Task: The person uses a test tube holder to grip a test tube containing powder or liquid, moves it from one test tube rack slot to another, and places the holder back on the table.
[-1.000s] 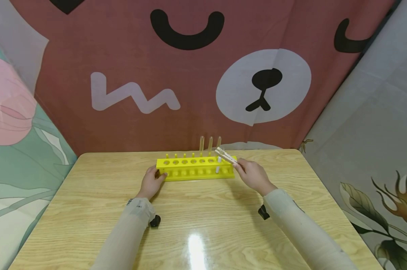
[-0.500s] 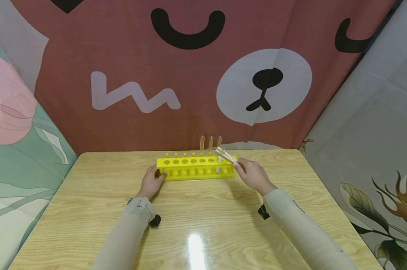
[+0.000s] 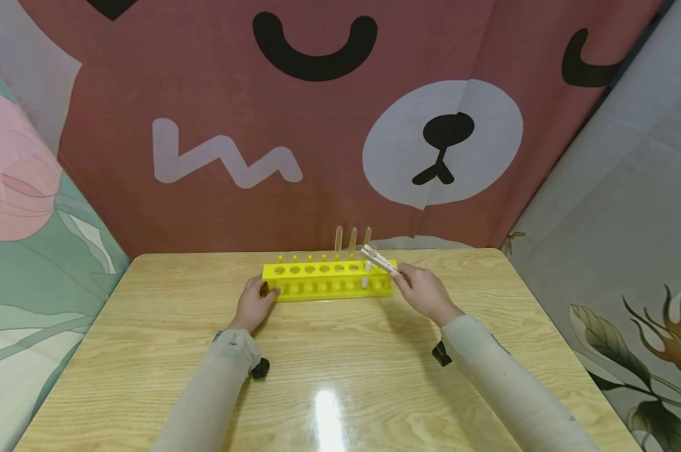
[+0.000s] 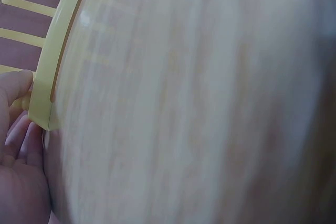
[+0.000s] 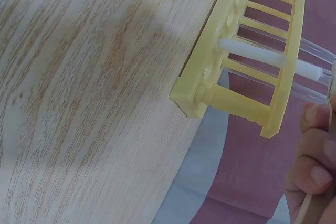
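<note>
A yellow test tube rack (image 3: 303, 271) stands near the table's far edge. My left hand (image 3: 252, 309) grips its left end, and in the left wrist view the thumb (image 4: 18, 83) and fingers lie about the base bar (image 4: 46, 95). In my right hand (image 3: 428, 295) is a pale wooden test tube clamp (image 3: 382, 260), slanting up and left over the rack's right end. Below the clamp, a test tube with white contents (image 5: 262, 54) stands upright through a hole toward the right end. The clamp's tip is at this tube's top, mostly cut off in the right wrist view.
Three clear test tubes (image 3: 338, 242) stand at the back of the rack on the right. Several bare yellow pegs (image 3: 295, 258) line the back left. A printed red curtain (image 3: 233, 213) hangs right behind the wooden table (image 3: 329, 351).
</note>
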Motion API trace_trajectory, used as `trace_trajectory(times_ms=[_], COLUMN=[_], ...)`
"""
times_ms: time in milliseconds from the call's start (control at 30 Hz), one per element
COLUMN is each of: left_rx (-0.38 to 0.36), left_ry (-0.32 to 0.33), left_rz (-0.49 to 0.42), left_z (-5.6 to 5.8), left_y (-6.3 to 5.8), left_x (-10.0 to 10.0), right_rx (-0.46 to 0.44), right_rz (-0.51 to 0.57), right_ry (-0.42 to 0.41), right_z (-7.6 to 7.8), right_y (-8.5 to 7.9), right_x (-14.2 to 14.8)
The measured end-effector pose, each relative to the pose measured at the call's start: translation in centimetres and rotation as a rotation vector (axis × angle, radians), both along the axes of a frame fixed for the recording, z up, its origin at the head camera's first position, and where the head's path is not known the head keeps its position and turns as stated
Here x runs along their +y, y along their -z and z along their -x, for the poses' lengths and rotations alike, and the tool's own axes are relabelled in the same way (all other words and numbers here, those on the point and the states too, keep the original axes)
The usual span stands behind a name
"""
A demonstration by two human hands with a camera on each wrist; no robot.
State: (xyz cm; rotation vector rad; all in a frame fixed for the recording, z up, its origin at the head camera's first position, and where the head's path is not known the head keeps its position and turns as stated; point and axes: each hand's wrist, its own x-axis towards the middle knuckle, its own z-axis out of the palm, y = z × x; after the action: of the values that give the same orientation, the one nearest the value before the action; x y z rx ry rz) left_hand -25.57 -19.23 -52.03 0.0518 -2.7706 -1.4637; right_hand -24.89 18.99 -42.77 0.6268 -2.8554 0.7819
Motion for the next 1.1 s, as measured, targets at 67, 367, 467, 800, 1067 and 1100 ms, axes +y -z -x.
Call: trace_trajectory(times_ms=[67, 367, 467, 800, 1067, 1100], left_rx=[0.001, 0.011, 0.021, 0.035, 0.037, 0.036], left_ry=[0.003, 0.004, 0.007, 0.015, 0.019, 0.02], left_rz=[0.004, 0.0, 0.005, 0.0, 0.008, 0.008], left_z=[0.0, -0.1, -0.1, -0.1, -0.1, -0.1], left_y=[0.0, -0.1, 0.0, -0.1, 0.0, 0.0], left_x=[0.0, 0.0, 0.0, 0.0, -0.1, -0.1], right_rx=[0.001, -0.004, -0.004, 0.005, 0.008, 0.009], right_rz=[0.0, 0.008, 0.009, 0.027, 0.04, 0.041], right_ry=[0.0, -0.001, -0.002, 0.003, 0.02, 0.022], right_z=[0.0, 0.0, 0.0, -0.2, -0.4, -0.4], right_y=[-0.1, -0.2, -0.3, -0.9, -1.2, -1.2], right_x=[0.0, -0.1, -0.1, -0.1, 0.0, 0.0])
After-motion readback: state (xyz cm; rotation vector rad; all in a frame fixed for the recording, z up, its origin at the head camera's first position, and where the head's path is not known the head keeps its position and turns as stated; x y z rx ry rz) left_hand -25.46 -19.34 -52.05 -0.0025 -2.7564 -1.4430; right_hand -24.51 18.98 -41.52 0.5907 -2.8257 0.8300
